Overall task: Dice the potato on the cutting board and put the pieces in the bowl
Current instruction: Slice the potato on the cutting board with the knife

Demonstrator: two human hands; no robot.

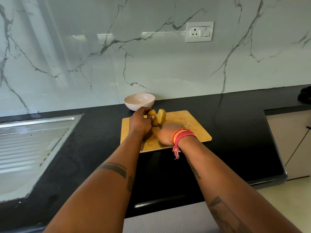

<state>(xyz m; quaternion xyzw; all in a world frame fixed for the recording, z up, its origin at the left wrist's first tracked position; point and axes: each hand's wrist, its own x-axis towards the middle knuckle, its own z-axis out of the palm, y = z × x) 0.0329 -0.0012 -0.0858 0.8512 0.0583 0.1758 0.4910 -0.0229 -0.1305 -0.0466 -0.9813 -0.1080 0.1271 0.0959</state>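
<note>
A potato lies cut in two on the wooden cutting board (190, 125). My left hand (140, 122) grips the left half (152, 115) with curled fingers. The right half (161, 116) leans away to the right, its pale cut face showing. Between the halves a dark knife blade (159, 126) is just visible. My right hand (166, 133), with red and orange threads at the wrist, holds the knife; its handle is hidden under the hand. A pale pink bowl (139, 101) stands beyond the board at the wall, with nothing visible inside.
The board sits on a black counter (235, 118). A steel sink drainboard (33, 142) fills the left side. A marble wall with a socket plate (199, 31) rises behind. The counter ends at the right by a cabinet (291, 142); a dark object (305, 95) sits far right.
</note>
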